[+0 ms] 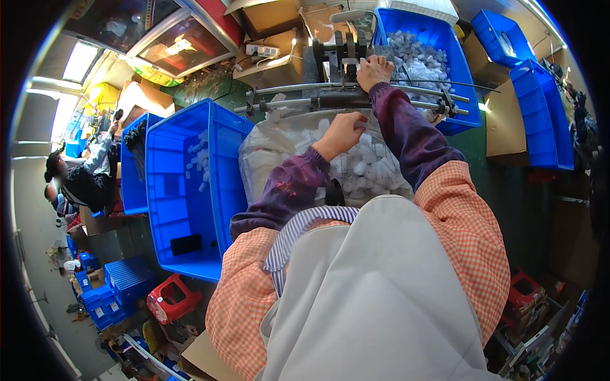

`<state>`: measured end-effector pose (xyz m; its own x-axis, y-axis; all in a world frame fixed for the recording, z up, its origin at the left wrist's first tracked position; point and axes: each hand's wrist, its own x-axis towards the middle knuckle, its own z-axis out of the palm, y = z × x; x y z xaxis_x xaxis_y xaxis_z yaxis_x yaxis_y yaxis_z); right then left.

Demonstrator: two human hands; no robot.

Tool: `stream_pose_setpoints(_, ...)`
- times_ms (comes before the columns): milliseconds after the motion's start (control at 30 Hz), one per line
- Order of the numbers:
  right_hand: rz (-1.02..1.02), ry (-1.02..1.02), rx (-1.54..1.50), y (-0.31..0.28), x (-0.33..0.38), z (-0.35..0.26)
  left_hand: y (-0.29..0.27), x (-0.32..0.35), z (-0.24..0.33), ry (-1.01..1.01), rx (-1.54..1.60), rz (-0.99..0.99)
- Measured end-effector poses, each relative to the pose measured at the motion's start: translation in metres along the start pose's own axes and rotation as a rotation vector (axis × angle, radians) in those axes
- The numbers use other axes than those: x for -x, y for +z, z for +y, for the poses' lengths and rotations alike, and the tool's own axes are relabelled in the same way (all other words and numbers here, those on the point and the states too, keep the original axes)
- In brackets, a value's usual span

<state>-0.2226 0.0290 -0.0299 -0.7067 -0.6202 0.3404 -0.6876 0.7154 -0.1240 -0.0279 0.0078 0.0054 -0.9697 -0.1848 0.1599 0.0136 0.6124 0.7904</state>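
Observation:
My left hand (341, 133) reaches into a clear plastic bag (267, 159) full of small white plastic parts (372, 168); its fingers curl among the parts, and I cannot tell whether it holds one. My right hand (373, 70) rests farther away on a small dark machine (337, 54) with two metal rails (298, 95) across its front, fingers closed on a small white piece there. Both forearms wear dark purple sleeve covers over an orange checked shirt, with a grey apron below.
A large blue crate (184, 190) at my left holds a few white parts and a black flat object. Another blue crate (438, 57) behind the machine is filled with grey-white parts. Stacked blue crates (540, 114) stand at the right. A person (86, 174) sits far left. A red stool (171, 298) is below.

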Motion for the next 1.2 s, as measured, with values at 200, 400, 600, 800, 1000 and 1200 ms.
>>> stream_pose_setpoints(200,-0.054,0.043,0.013,0.0,0.0,0.045,-0.013,-0.003,0.003,-0.071,0.061,0.001)
stream_pose_setpoints(400,-0.256,0.042,0.118,-0.006,-0.028,0.083,-0.009,-0.013,0.017,0.006,0.058,0.017)
stream_pose_setpoints(600,-0.086,0.281,0.015,-0.061,-0.029,0.102,-0.005,-0.019,0.031,0.085,-0.016,0.075)
stream_pose_setpoints(800,-0.565,-0.459,-0.853,-0.09,0.045,0.074,-0.004,-0.03,0.036,0.107,-0.062,0.186)
stream_pose_setpoints(1000,-0.278,-0.24,-0.579,-0.037,0.022,0.086,0.005,-0.017,0.05,-0.088,-0.386,-0.053)
stream_pose_setpoints(1200,0.128,-0.019,-0.124,-0.003,-0.005,0.054,0.078,0.022,0.023,0.54,-0.526,-0.374)
